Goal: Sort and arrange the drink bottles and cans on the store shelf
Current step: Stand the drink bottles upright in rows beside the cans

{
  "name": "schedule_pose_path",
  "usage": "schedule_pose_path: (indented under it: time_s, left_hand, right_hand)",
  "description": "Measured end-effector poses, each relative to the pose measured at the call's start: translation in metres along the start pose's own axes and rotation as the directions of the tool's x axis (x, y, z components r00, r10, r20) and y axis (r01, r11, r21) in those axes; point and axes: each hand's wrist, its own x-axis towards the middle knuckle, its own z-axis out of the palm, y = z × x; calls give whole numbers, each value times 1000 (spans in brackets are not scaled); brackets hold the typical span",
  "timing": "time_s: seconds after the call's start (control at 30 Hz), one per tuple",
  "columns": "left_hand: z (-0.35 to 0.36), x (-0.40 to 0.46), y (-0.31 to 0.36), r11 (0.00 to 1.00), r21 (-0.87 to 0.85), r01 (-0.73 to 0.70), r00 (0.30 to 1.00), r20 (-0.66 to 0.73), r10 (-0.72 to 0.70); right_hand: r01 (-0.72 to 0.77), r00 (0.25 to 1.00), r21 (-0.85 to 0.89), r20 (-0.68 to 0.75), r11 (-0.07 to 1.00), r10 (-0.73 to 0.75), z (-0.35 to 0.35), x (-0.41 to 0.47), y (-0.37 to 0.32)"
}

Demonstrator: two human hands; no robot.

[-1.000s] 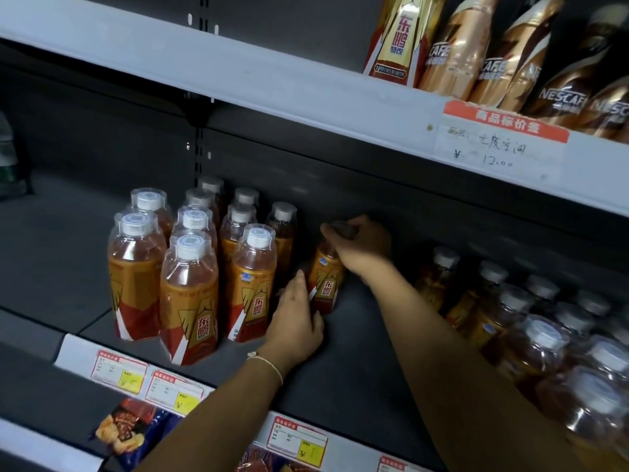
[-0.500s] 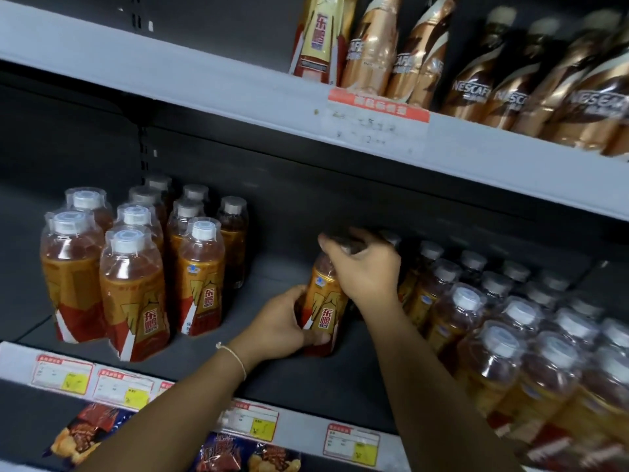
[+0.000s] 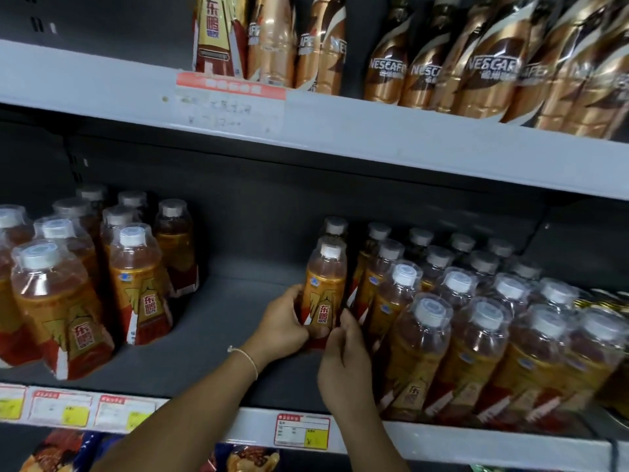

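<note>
An orange drink bottle with a white cap and red-and-gold label stands upright on the dark middle shelf, at the left end of the right-hand group of like bottles. My left hand grips its lower left side. My right hand holds its base from the right, thumb against the label. A second group of the same bottles stands at the left of the shelf.
A gap of bare shelf lies between the two bottle groups. The upper shelf carries brown coffee bottles and one gold-red bottle. Price tags line the shelf's front edge. Snack packs sit below.
The bottle has travelled right from beside the left group to the right group. My right hand has dropped from its cap to its base; the view has panned right.
</note>
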Motion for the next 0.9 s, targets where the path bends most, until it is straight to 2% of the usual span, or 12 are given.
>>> schedule_pose_path:
  time_s: [0.17, 0.23, 0.37, 0.5, 0.7, 0.9]
  left_hand:
    - [9, 8, 1, 999, 52, -11, 998, 64, 8]
    - [8, 11, 2, 992, 119, -33, 997, 76, 24]
    - [5, 11, 2, 943, 319, -100, 995, 12, 101]
    - [7, 8, -5, 899, 405, -165, 985, 24, 170]
    - [12, 14, -10, 880, 439, -184, 981, 29, 191]
    - [14, 16, -10, 878, 437, -194, 978, 22, 205]
  right_hand:
    - [-48, 998, 3, 36, 999, 48, -6, 4, 12]
    - [-58, 998, 8, 35, 998, 57, -7, 6, 15]
    - [-95, 995, 33, 47, 995, 93, -5, 9, 20]
    - [-151, 987, 74, 65, 986, 146, 0, 11, 23]
    - [-167, 985, 87, 67, 982, 162, 2, 16, 29]
    - [-164, 982, 28, 100, 986, 161, 4, 20, 29]
